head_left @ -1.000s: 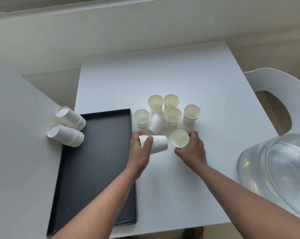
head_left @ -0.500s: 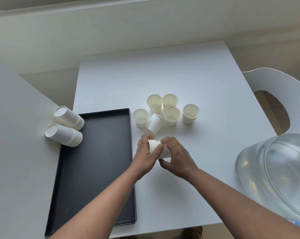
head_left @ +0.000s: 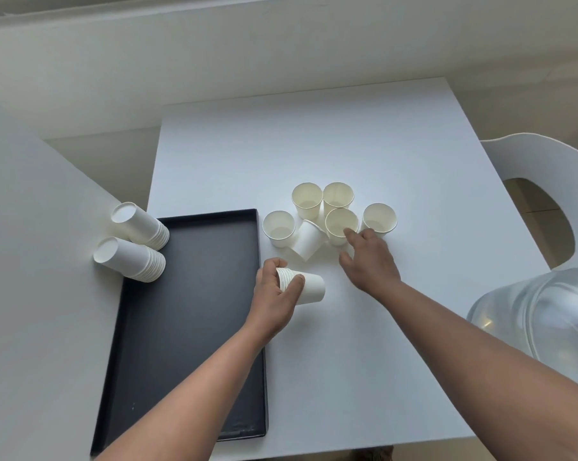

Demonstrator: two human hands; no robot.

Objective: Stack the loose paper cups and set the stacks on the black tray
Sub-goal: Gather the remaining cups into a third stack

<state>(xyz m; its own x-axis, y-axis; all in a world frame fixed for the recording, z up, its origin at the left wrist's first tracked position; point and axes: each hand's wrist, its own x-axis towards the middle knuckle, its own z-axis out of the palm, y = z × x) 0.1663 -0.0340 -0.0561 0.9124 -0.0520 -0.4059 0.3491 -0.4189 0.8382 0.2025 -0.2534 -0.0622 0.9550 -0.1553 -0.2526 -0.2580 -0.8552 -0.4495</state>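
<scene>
Head view, looking down on a matte white table (head_left: 364, 138). Left hand (head_left: 274, 297) curled around a small nested stack of paper cups (head_left: 302, 287), held sideways just right of the tray, rolled rims layered toward the palm, base pointing right. Right hand (head_left: 369, 257) loosely open, fingers spread, holding nothing; index fingertip at the rim of an upright cup (head_left: 340, 224) in the loose cluster. Cluster: five upright cups, tapered, cream inside, plus one tipped cup (head_left: 309, 239) leaning among them. Black tray (head_left: 194, 314): flat, rectangular, low raised lip, dull finish. Two finished stacks (head_left: 131, 242) lie on their sides at the tray's far-left corner, rims resting over its edge, bases on the grey surface beside. Clear domed plastic container (head_left: 540, 317) at right; white moulded chair (head_left: 553, 181) behind it.
</scene>
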